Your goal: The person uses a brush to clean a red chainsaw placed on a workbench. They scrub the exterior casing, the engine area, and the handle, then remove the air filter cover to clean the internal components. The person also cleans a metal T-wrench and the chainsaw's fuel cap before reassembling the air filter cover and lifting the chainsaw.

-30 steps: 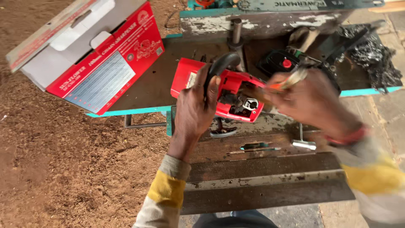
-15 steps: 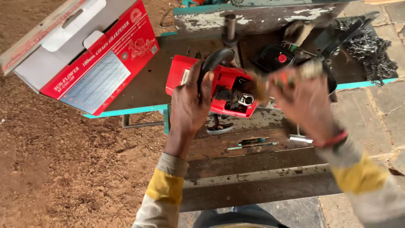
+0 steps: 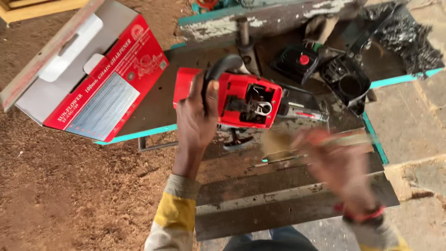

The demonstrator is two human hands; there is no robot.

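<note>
Red power tool (image 3: 241, 98) sits at the frame's centre on the tabletop (image 3: 148, 116), its black handle (image 3: 218, 69) gripped by the left hand (image 3: 197, 118). The right hand (image 3: 339, 167), lower right, is blurred; I cannot tell its grip. A red-and-grey box (image 3: 93, 88) lies upper left.

Pretty beat-up desk (image 3: 148, 111), dark top with a teal edge. On it: a red power tool (image 3: 241, 100) in the middle, a red-and-white cardboard box (image 3: 100, 86) hanging off the left, black parts (image 3: 344, 79) far right.
</note>
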